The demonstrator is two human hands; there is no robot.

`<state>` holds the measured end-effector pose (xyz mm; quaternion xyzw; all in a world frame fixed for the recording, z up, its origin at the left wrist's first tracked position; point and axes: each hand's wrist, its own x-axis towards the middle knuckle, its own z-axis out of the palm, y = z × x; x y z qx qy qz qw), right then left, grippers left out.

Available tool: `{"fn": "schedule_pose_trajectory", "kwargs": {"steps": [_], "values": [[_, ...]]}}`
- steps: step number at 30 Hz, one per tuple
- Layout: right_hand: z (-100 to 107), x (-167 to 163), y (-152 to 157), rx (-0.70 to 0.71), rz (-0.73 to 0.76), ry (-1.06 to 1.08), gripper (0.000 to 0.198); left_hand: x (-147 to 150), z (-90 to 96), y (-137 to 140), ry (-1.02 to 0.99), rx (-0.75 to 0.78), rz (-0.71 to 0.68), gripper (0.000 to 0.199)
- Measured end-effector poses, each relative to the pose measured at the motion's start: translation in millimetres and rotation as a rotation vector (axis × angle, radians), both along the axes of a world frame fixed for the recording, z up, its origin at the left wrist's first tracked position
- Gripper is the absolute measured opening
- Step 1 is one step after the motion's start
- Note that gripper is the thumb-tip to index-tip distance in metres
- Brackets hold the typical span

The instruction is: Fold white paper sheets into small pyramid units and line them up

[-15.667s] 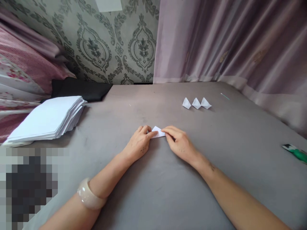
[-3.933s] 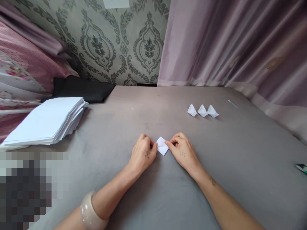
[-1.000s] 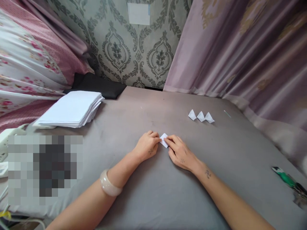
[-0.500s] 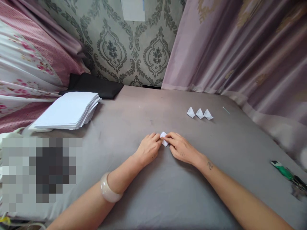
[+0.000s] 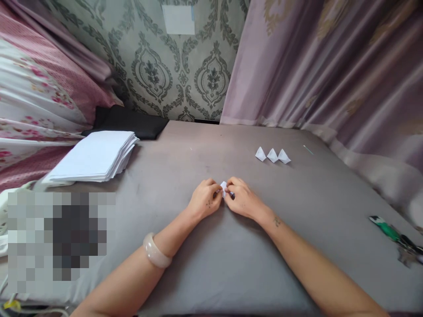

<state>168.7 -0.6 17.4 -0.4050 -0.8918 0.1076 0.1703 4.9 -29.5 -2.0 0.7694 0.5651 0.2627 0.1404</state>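
Note:
A small folded piece of white paper is between my hands, low over the grey cloth surface. My left hand pinches its left side with thumb and fingers. On its right side, the fingers of my right hand are closed on the paper too. My fingers cover much of the piece, so its exact shape is partly hidden. Beyond my right hand stand three small folded white paper shapes in a row, pointed at the top.
At the left lies a thick stack of white paper, with a black folded item behind it. A green-and-black tool with keys lies at the right edge. A thin stick rests near the curtain. A blurred patch covers the lower left.
My right hand has turned and curled its fingers closer around the paper's right side. My left hand now pinches with its thumb raised. The view has shifted slightly.

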Motion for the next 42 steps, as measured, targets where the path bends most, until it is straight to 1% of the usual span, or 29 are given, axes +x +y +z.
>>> {"fn": "schedule_pose_trajectory", "kwargs": {"steps": [2,5,6,8,10,13,15,17,19,21,23,24,27,30,33,35,36,38,40,42], "values": [[-9.8,0.1,3.2,-0.011,-0.070,0.144,0.016,-0.5,-6.1,4.7,-0.097,-0.026,0.078,0.018],[-22.6,0.6,6.8,-0.060,-0.121,0.308,0.006,-0.2,-11.2,10.7,-0.166,-0.054,0.130,0.014],[-25.1,0.8,7.4,-0.089,-0.131,0.346,0.008,-0.1,-11.4,12.2,-0.186,-0.073,0.132,0.012],[-27.2,1.4,7.9,-0.136,-0.136,0.397,0.027,-0.2,-10.2,14.4,-0.229,-0.111,0.129,0.009],[-25.9,2.3,7.0,-0.146,-0.111,0.411,0.041,-0.2,-7.7,14.9,-0.290,-0.153,0.123,0.007],[-20.2,3.9,4.0,-0.138,-0.083,0.419,0.046,1.1,-3.7,12.5,-0.462,-0.244,0.084,0.011],[-15.1,4.9,1.5,-0.180,-0.101,0.460,0.043,3.2,-0.3,10.3,-0.627,-0.246,0.044,0.014],[-9.5,5.2,-1.0,-0.294,-0.131,0.554,0.031,5.4,4.0,8.8,-0.834,-0.191,0.027,0.021],[-4.4,4.7,-3.3,-0.489,-0.157,0.712,0.022,6.2,8.9,8.4,-1.029,-0.168,0.050,0.034],[-0.7,3.8,-5.0,-0.713,-0.168,0.899,0.023,5.1,13.1,8.5,-1.148,-0.196,0.092,0.044],[1.3,2.9,-6.2,-0.888,-0.174,1.050,0.030,2.9,15.9,8.4,-1.184,-0.254,0.113,0.044],[1.6,2.6,-6.5,-0.947,-0.178,1.100,0.033,1.9,16.8,8.0,-1.188,-0.291,0.104,0.041],[1.1,2.5,-6.8,-1.043,-0.194,1.164,0.036,1.0,18.4,6.3,-1.186,-0.385,0.047,0.029],[0.2,2.3,-7.1,-1.065,-0.212,1.159,0.038,1.9,19.0,5.2,-1.168,-0.414,0.023,0.025],[-1.1,1.4,-6.6,-1.044,-0.224,1.095,0.040,1.6,17.8,5.8,-1.099,-0.393,0.021,0.023],[-2.8,1.2,-5.0,-0.941,-0.218,1.044,0.038,0.1,16.5,6.5,-1.000,-0.340,0.038,0.022],[-4.0,1.5,-3.8,-0.844,-0.218,1.014,0.037,-0.8,15.9,6.8,-0.926,-0.294,0.047,0.021],[-6.6,3.2,-1.1,-0.574,-0.224,0.926,0.029,-3.0,15.0,7.1,-0.747,-0.167,0.045,0.018],[-8.6,6.1,0.8,-0.297,-0.217,0.799,0.018,-5.2,14.0,7.1,-0.559,-0.024,0.003,0.014],[-8.9,9.2,0.7,-0.098,-0.177,0.662,0.007,-7.3,12.7,6.9,-0.358,0.101,-0.049,0.014]]}}
